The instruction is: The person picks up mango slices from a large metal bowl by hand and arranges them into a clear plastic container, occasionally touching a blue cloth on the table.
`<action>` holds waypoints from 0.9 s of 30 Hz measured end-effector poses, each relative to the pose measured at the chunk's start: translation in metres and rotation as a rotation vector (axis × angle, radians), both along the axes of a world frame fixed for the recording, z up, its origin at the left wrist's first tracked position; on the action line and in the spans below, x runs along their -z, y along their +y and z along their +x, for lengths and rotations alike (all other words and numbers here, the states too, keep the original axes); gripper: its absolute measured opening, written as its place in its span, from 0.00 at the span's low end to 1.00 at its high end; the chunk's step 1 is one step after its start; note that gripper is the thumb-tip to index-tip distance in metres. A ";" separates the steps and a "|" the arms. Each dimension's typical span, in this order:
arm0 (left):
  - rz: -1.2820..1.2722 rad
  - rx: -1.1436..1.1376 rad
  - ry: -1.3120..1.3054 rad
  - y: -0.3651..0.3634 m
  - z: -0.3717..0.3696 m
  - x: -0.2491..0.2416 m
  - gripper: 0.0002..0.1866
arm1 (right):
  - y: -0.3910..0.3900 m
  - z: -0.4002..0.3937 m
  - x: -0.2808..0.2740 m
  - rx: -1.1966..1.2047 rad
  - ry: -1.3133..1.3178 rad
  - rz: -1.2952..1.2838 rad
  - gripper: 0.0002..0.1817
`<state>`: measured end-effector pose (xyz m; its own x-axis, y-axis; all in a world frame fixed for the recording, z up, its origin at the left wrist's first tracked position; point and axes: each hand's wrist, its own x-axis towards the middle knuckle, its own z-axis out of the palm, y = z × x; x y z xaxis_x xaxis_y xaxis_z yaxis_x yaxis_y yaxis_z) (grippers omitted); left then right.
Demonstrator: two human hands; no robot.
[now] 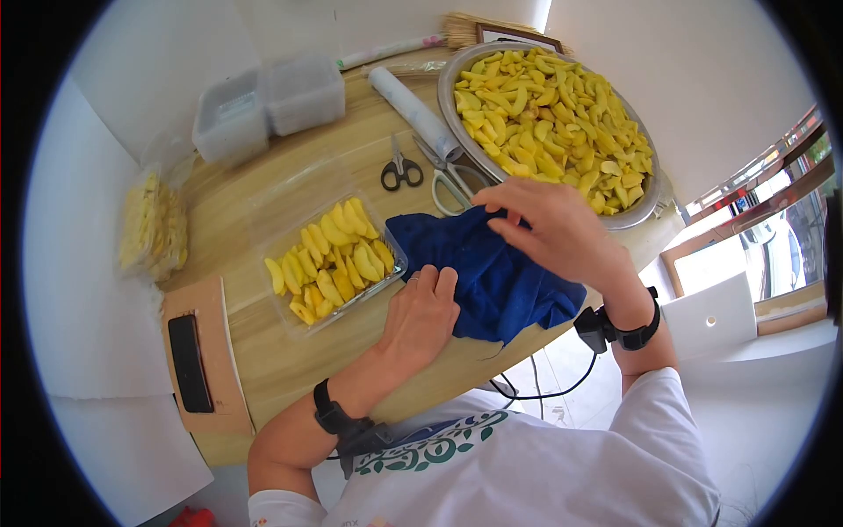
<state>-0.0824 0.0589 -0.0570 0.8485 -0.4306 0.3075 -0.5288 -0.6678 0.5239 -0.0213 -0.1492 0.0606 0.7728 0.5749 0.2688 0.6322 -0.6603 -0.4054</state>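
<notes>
A dark blue cloth [492,281] lies crumpled at the table's front edge. My left hand [420,318] is closed at the cloth's left side, its fingertips pressed together on the fabric. Over the cloth's upper right part is my right hand [558,230], with thumb and fingers apart and nothing visible between them. A clear plastic box [397,255] of yellow fruit slices [329,263] stands just left of the cloth. Behind the right hand, a large metal basin [447,83] holds a heap of similar yellow slices [562,123].
Small black scissors [401,171] and larger pale-handled scissors [450,180] lie behind the cloth, near a roll [414,112]. Stacked clear containers [303,92] stand at the back. A bagged bundle [155,224] and a black phone [190,363] on brown board [230,395] are at left.
</notes>
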 end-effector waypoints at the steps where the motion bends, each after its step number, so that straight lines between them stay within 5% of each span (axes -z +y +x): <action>1: -0.008 -0.005 -0.009 0.000 0.000 0.002 0.17 | -0.003 0.002 -0.008 0.072 0.073 0.085 0.12; 7: -0.033 -0.018 -0.046 0.000 0.002 0.002 0.15 | -0.029 0.030 -0.030 0.414 -0.098 0.058 0.07; 16: -0.026 -0.019 -0.092 0.000 0.004 0.006 0.13 | -0.062 0.106 -0.023 0.363 -0.298 -0.335 0.09; 27: -0.026 -0.020 -0.096 0.001 0.004 0.006 0.13 | -0.069 0.129 -0.013 0.260 -0.400 -0.443 0.12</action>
<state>-0.0781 0.0595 -0.0629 0.8230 -0.4044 0.3988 -0.5639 -0.6655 0.4889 0.1075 -0.2179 0.0738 0.7912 0.5050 0.3450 0.4749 -0.8627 0.1737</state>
